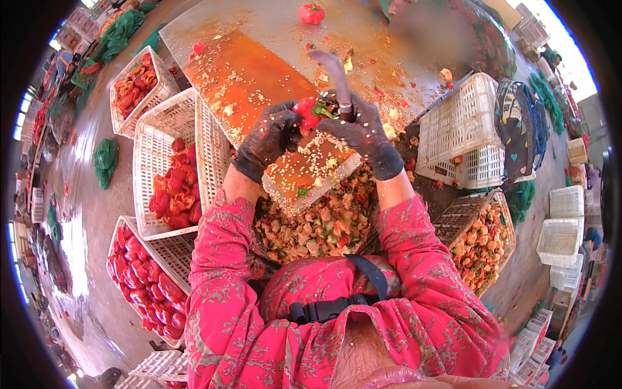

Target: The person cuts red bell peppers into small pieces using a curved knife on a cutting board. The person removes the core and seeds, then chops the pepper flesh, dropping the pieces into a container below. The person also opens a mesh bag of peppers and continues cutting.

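Both my hands wear dark, wet gloves dotted with seeds. My left hand (pixel 272 133) grips a red bell pepper (pixel 307 113) with a green stem. In my right hand (pixel 357 126) is a knife with a curved blade (pixel 335 73), its blade pointing up and away from me; the right fingers also reach toward the pepper. Below the hands lies an orange-stained cutting board (pixel 257 73), strewn with pale seeds, on a metal table (pixel 272 24). Under the board's near end, a container holds a heap of pepper cores and scraps (pixel 311 228).
On the left stand white plastic crates (pixel 167 104) holding red peppers (pixel 177 187). To the right are a tipped crate (pixel 457 116), a patterned backpack (pixel 517 131) and a crate of pepper cores (pixel 478 248). One whole red pepper (pixel 311 13) sits at the table's far side.
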The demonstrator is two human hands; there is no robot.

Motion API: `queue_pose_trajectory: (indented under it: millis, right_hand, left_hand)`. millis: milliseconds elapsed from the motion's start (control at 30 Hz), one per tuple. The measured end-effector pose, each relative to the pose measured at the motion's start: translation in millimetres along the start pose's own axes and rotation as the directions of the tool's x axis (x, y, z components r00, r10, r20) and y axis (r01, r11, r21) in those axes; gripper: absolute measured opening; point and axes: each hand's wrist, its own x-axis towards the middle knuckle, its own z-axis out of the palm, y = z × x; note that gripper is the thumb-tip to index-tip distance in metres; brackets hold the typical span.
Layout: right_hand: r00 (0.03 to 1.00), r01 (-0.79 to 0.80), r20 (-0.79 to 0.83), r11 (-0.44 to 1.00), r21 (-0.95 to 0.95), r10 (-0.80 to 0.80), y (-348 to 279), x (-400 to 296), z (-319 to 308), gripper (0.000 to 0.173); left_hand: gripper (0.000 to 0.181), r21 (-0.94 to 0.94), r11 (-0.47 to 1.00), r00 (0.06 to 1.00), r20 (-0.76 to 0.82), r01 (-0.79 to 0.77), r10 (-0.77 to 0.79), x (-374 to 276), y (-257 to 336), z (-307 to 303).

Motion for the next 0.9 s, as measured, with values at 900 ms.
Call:
queue_pose_trajectory:
  millis: [900]
  right_hand:
    - [0.94, -0.149, 0.162, 0.786, -0.6, 0.301, 69, 31, -56, 0.037]
  left_hand:
    - [0.016, 0.681, 0.709, 0.696, -0.599, 0.184, 0.395, -117, -21, -249]
